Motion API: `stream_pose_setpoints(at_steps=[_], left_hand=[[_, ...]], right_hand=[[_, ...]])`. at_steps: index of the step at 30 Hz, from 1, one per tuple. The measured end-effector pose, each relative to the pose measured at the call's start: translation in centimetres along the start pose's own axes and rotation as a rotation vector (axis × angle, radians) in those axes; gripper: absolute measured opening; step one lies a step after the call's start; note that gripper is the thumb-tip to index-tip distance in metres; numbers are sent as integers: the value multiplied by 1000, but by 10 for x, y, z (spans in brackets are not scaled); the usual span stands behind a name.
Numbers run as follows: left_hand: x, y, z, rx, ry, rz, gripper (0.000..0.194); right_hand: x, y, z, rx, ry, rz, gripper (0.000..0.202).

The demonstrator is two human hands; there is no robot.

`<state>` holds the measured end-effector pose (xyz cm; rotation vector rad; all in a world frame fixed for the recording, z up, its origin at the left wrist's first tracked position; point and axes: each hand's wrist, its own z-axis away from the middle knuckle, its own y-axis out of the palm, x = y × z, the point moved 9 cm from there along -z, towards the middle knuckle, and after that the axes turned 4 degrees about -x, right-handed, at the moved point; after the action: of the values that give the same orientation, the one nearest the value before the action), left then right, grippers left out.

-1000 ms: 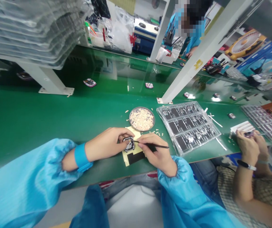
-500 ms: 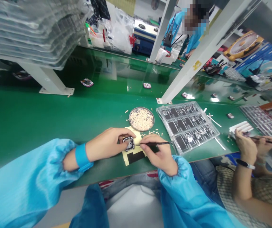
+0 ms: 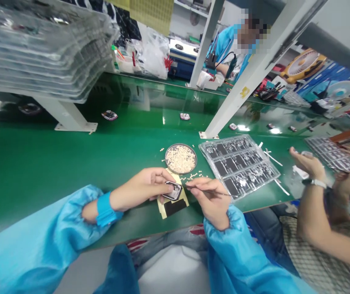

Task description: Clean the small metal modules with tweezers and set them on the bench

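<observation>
Left hand (image 3: 146, 185): grasping the small watch-like case (image 3: 173, 193) by its left side, thumb over its open face.
Case: tilted above the yellow sheet (image 3: 162, 211), between the two hands.
Right hand (image 3: 209, 199): pinching a thin dark tool (image 3: 205, 190) — its tip at the case's right edge, contact too small to tell.
Sheet: bears a black patch (image 3: 175, 207), lies on the green bench (image 3: 126, 159).
Round dish (image 3: 175, 172): beyond the sheet, full of pale bits (image 3: 180, 158) — more scattered beside it.
Clear tray (image 3: 215, 172): right of the dish, dark parts in its compartments.
</observation>
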<state>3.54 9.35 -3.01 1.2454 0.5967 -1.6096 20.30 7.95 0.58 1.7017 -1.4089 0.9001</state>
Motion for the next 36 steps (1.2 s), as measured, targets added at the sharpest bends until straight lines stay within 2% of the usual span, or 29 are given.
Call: stream_pose_setpoints(at_steps=[5, 8, 10, 12, 14, 15, 17, 19, 21, 24, 29, 33, 36], left_hand=[[9, 6, 1, -5, -49, 34, 34], [10, 6, 2, -34, -33, -34, 36], [9, 2, 2, -72, -31, -108, 39], [8, -2, 2, -103, -47, -184, 48], [6, -9, 2, -146, -65, -241, 59], [5, -13, 2, -171, -76, -267, 63], [4, -22, 3, -223, -92, -322, 67], [5, -30, 3, -263, -103, -372, 71], [8, -37, 2, -278, -103, -393, 73], [17, -39, -2, -240, -111, -396, 70], [20, -34, -4, -199, -92, -388, 61], [11, -23, -1, -194, -62, -359, 51], [1, -19, 4, -244, -15, -405, 42]], right_hand=[[12, -3, 1, -85, -138, 195, 29], [9, -4, 4, -172, -87, 208, 21], [8, -14, 5, -273, -41, 166, 14], [13, -34, 1, -363, -26, 116, 10], [26, -65, -8, -421, -52, 145, 30], [36, -84, -14, -435, -62, 225, 40], [54, -132, -26, -502, -33, 533, 39], [61, -173, -40, -439, 102, 967, 37], [51, -202, -47, -253, 280, 1273, 35], [35, -228, -42, -149, 427, 1414, 28], [17, -235, -35, -124, 463, 1393, 35], [11, -238, -41, -62, 466, 1354, 34], [10, -239, -49, -14, 451, 1327, 36]])
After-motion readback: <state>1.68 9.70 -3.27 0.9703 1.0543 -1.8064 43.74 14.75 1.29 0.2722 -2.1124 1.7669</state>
